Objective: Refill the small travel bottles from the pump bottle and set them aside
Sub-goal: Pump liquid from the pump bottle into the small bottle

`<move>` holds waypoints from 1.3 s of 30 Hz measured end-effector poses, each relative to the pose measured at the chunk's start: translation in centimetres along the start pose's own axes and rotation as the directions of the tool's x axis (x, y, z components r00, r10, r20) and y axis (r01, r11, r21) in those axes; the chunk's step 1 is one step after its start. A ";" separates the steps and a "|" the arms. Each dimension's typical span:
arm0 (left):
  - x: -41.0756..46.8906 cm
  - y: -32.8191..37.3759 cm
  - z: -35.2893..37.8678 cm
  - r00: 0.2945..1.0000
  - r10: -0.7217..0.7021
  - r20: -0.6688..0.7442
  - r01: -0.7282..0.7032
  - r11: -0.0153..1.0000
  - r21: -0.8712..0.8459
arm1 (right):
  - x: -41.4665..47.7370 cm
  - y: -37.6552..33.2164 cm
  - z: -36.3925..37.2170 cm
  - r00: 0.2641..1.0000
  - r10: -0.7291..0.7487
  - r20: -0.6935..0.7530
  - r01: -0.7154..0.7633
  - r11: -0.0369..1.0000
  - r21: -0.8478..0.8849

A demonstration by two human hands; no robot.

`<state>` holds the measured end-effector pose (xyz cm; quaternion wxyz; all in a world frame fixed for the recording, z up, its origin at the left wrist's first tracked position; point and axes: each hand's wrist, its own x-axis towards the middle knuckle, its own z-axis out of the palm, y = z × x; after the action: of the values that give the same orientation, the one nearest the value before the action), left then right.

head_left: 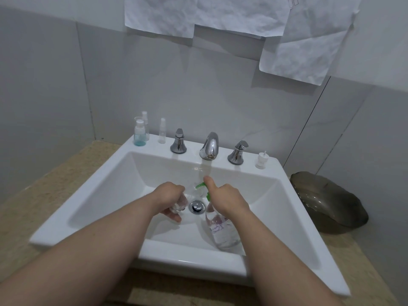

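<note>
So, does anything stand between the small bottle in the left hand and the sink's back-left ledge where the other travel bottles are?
Nothing visible. The left hand grips the small bottle over the basin, and the way to the ledge is open; the left faucet handle stands beside the bottles there.

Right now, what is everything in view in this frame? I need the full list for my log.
sink: one, white, set in the counter
counter: one, beige, around the sink
faucet spout: one, chrome, back ledge centre
tap handles: two, chrome, either side of the spout
travel bottles: three, clear, one holding blue liquid, back-left ledge
pump top: one, white, back-right ledge
drain: one, chrome, basin bottom
dish: one, dark glass, right of the sink
paper sheets: several, white, crumpled, on the wall
pump bottle: one, clear, green pump, over the basin
small bottle: one, clear, over the basin
left hand: grips the small bottle
right hand: grips the pump bottle
</note>
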<state>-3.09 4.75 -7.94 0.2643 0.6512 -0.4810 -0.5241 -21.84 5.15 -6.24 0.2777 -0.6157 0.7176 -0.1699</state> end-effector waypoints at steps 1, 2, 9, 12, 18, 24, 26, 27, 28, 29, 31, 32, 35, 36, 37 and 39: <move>0.1 0.0 0.0 1.000 0.001 0.000 -0.001 1.000 0.004 | 0.0 0.0 0.0 1.000 -0.001 0.001 0.001 1.000 0.007; 0.1 -0.1 -0.1 1.000 0.001 0.001 -0.001 1.000 0.008 | -0.1 0.0 -0.1 1.000 -0.004 0.002 0.004 1.000 0.011; -0.1 0.0 0.1 1.000 -0.004 0.021 0.003 0.999 0.035 | -0.1 -0.2 -0.2 1.000 -0.024 0.010 0.024 0.999 0.034; 0.0 -0.1 0.2 0.999 -0.010 0.032 0.009 0.999 0.042 | -0.1 -0.3 -0.2 0.999 -0.032 0.009 0.032 0.999 0.038; -0.1 0.1 0.1 1.000 -0.011 0.016 0.011 1.000 0.018 | 0.2 0.0 0.2 1.000 0.009 0.007 -0.009 1.000 0.015; -0.4 0.2 0.1 1.000 -0.013 0.003 0.013 1.000 -0.003 | 0.1 -0.2 0.4 1.000 0.024 -0.020 -0.024 1.000 -0.019; -0.3 0.1 0.1 1.000 -0.011 0.004 0.011 1.000 -0.007 | 0.0 -0.2 0.4 0.999 0.020 -0.025 -0.020 1.000 -0.020; -0.3 0.1 0.1 1.000 -0.008 0.003 0.008 1.000 -0.007 | 0.0 -0.2 0.4 0.999 0.018 -0.026 -0.019 1.000 -0.018; -0.2 0.2 0.1 1.000 -0.006 0.003 0.006 1.000 -0.008 | -0.1 -0.3 0.4 0.999 0.021 -0.024 -0.021 1.000 -0.011; -0.2 0.2 0.1 1.000 -0.006 0.004 0.006 1.000 -0.008 | -0.1 -0.3 0.4 0.999 0.023 -0.024 -0.023 1.000 0.000; -0.2 0.1 0.0 1.000 -0.006 0.005 0.006 1.000 -0.001 | -0.2 -0.4 0.4 0.999 0.024 -0.025 -0.023 1.000 0.015; -0.2 0.1 0.0 1.000 -0.005 0.006 0.005 1.000 0.000 | -0.3 -0.5 0.4 0.999 0.024 -0.024 -0.024 1.000 0.019; -0.1 0.0 0.0 1.000 0.001 0.012 -0.001 1.000 0.002 | -0.3 -0.5 0.4 0.999 0.021 -0.025 -0.020 0.999 0.028; -0.1 0.0 0.0 1.000 0.001 0.014 -0.001 1.000 0.004 | -0.3 -0.5 0.4 1.000 0.017 -0.024 -0.016 0.999 0.031; -0.1 0.0 0.0 1.000 0.001 0.017 -0.002 1.000 0.009 | -0.2 -0.5 0.4 1.000 0.011 -0.023 -0.010 0.999 0.033; 0.0 -0.1 0.0 1.000 0.001 0.027 -0.002 1.000 0.025 | -0.1 -0.4 0.2 1.000 0.000 -0.018 0.001 0.999 0.039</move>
<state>-3.07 4.78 -8.02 0.2499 0.6471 -0.4914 -0.5266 -21.33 5.16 -6.16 0.2830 -0.6088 0.7165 -0.1895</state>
